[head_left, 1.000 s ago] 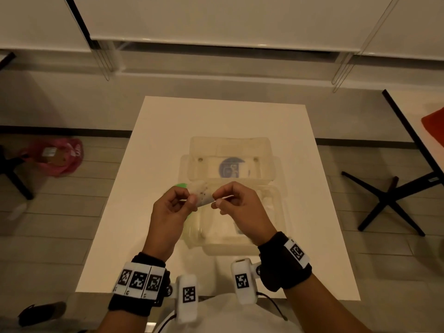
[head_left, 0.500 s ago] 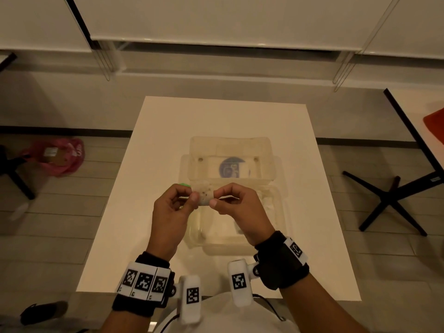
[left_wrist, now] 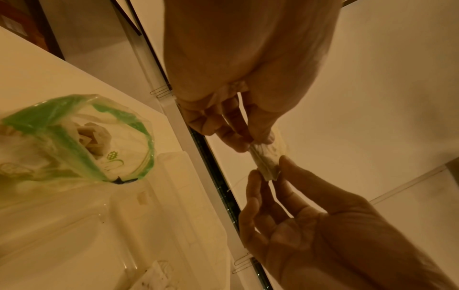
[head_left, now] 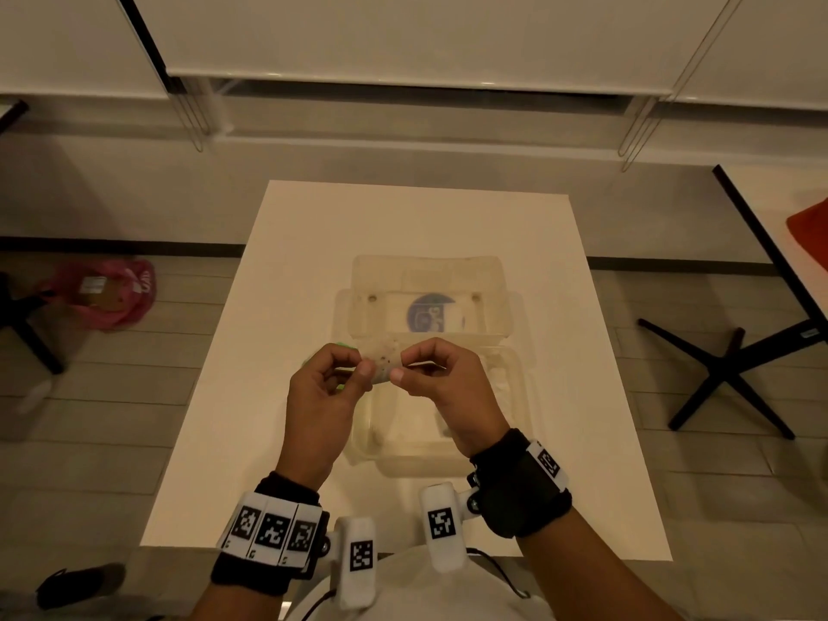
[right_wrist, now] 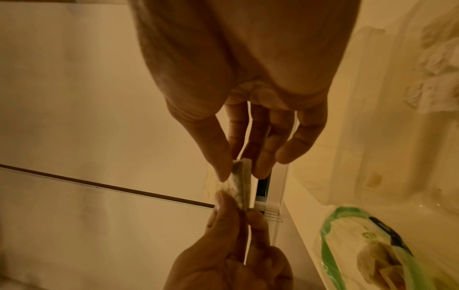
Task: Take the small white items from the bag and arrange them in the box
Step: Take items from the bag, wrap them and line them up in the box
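A small white speckled sachet hangs in the air between my two hands, above the clear plastic box. My left hand pinches its left end with thumb and fingers. At the other end, thumb and fingertip of my right hand pinch it. The left wrist view shows the sachet stretched between both hands, and the right wrist view shows the sachet edge-on. The green-edged clear bag lies open beside the box, with more sachets inside; in the head view the bag is mostly hidden by my left hand.
The box's lid lies open behind it, with a round blue label. Box and bag sit on a white table. A pink bag lies on the floor at left; a black chair base stands at right.
My hands have drawn closer together around the sachet and risen slightly. Both keep their pinch on it.
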